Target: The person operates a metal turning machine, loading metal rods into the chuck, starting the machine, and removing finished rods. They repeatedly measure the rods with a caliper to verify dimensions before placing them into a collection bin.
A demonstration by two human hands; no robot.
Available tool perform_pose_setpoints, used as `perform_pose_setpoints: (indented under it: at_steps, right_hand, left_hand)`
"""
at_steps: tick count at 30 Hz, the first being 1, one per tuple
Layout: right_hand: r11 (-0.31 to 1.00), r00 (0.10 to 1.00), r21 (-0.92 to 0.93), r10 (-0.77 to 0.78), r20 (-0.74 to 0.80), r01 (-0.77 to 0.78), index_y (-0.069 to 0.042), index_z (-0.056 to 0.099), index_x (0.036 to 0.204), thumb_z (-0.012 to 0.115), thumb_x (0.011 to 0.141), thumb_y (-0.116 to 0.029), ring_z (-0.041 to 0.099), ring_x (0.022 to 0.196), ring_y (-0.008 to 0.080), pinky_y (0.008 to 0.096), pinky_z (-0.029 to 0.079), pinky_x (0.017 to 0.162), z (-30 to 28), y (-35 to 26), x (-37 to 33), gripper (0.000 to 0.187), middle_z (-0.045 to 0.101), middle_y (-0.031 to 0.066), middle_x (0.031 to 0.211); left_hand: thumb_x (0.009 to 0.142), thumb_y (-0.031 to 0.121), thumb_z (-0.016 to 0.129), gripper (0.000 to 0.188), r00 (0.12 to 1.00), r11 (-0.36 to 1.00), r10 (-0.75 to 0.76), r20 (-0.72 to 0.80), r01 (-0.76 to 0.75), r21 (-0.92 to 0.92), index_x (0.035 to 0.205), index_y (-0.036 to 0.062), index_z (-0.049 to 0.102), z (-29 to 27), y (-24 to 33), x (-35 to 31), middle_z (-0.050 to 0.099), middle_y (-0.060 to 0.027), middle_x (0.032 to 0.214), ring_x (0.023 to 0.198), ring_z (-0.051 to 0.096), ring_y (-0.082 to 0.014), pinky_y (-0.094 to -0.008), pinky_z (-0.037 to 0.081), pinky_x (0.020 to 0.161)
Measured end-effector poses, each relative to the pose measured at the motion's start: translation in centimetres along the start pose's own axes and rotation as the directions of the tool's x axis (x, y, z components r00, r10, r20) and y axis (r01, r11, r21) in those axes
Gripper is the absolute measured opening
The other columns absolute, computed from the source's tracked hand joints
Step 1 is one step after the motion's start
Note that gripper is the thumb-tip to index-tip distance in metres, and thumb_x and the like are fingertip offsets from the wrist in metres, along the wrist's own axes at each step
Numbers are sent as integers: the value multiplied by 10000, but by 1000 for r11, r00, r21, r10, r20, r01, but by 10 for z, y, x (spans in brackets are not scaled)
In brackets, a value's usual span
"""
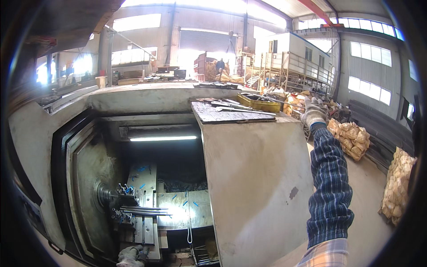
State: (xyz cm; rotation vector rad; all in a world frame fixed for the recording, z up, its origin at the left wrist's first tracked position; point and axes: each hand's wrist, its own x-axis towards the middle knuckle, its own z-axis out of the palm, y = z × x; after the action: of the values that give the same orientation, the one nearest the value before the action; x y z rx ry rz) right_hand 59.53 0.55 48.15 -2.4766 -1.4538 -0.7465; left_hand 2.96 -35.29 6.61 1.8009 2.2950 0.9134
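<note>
The gloved left hand (131, 256) is cut off at the bottom edge, left of centre; the gloved right hand (314, 113) is upper right, near a yellow tray (265, 106). I cannot tell either one's grip. Metal rods (144, 211) sit lower left, before murky shadow; a pale panel (258, 164) stands between the hands.

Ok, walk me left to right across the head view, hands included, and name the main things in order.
Round spindle face → gloved left hand → roller shutter → yellow tray → gloved right hand → nearer tan bundle → tan bundle at the far right.
</note>
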Motion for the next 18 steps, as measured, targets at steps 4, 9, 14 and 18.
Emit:
perform_pose_setpoints:
  at_steps: [4, 9, 14, 18]
  right_hand:
    - [1000, 999, -10, 11, 44, -11, -252, 241, 1638, 581, 965, -260, 245, 1566, 300, 542, 217, 1250, 19, -12, 30, 754, 246, 81, 1701]
    - [1000, 997, -23, 3, 79, -1, -264, 203, 1652, 531, 984, -268, 210, 1577, 312, 581, 172, 1255, 28, -15, 62, 744, 209, 113, 1712]
    - [999, 994, -32, 14, 105, -11, -304, 154, 1659, 551, 972, -282, 145, 1595, 283, 591, 142, 1253, 56, -12, 102, 793, 160, 85, 1728]
    - [993, 987, -9, -112, 113, 114, -273, 292, 1621, 584, 942, -270, 309, 1544, 274, 565, 218, 1242, 82, -41, 119, 740, 288, 2, 1695]
  left_hand:
    - [882, 171, 683, 243, 1000, 996, -8, -4, 8, 84, 1111, 132, 755, -4, 7, -1, 717, -134, 1087, 1093, 649, -345, -421, 511, 996]
    - [890, 209, 694, 241, 995, 983, -101, 9, 98, 155, 1108, 123, 753, -11, 37, 11, 723, -145, 1078, 1072, 658, -351, -428, 520, 979]
    - [906, 240, 686, 252, 1000, 993, -3, 7, 2, 119, 1110, 108, 753, 1, 39, 18, 724, -157, 1070, 1051, 667, -352, -442, 532, 951]
    - [859, 137, 651, 311, 993, 973, -111, 31, 103, 207, 1154, 94, 741, -13, 65, -4, 723, -152, 1109, 1048, 674, -353, -426, 542, 956]
